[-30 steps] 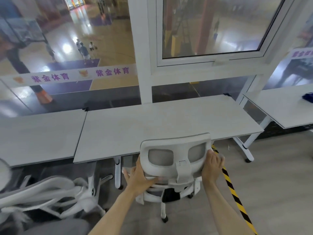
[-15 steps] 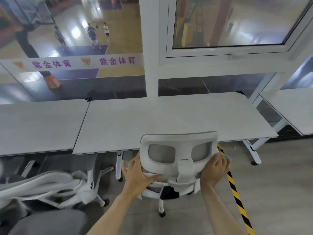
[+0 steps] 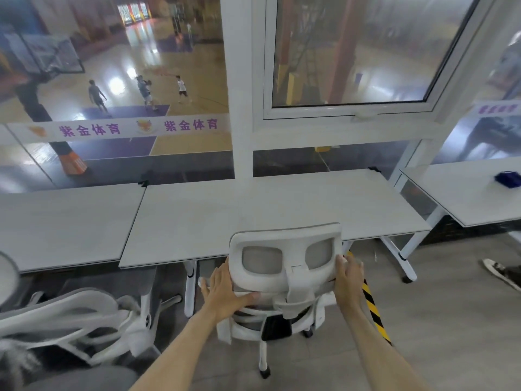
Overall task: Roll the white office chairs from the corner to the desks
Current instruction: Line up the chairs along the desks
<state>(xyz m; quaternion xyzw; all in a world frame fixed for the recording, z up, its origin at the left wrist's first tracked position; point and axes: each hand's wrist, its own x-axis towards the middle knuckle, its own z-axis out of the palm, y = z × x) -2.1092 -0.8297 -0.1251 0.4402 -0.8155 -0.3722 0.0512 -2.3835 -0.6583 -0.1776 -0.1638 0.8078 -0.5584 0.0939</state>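
a window (image 3: 352,52) wall fills the 12 o'clock side, with three pale worktops in a row below it: a left worktop (image 3: 64,221) at 9 o'clock, a middle worktop (image 3: 253,210) at the centre and a right worktop (image 3: 465,193) at 3 o'clock, set at an angle. grey floor (image 3: 451,320) runs from 3 to 6 o'clock.

the white chair (image 3: 293,280) stands at 6 o'clock of the middle worktop, back toward the camera, its headrest up against the near edge. a second chair (image 3: 84,314) lies tilted at 8 o'clock, partly under the left worktop.

the left hand (image 3: 222,292) rests flat on the headrest's 9 o'clock side, fingers straight and spread, thumb along its lower edge. the right hand (image 3: 348,280) is on the 3 o'clock edge, fingers pressed together; whether they hook round it i cannot tell.

yellow-black tape (image 3: 372,309) runs along the floor just beside the chair at 4 o'clock. a shoe (image 3: 499,273) shows at 3 o'clock. a small blue thing (image 3: 509,179) sits on the right worktop.
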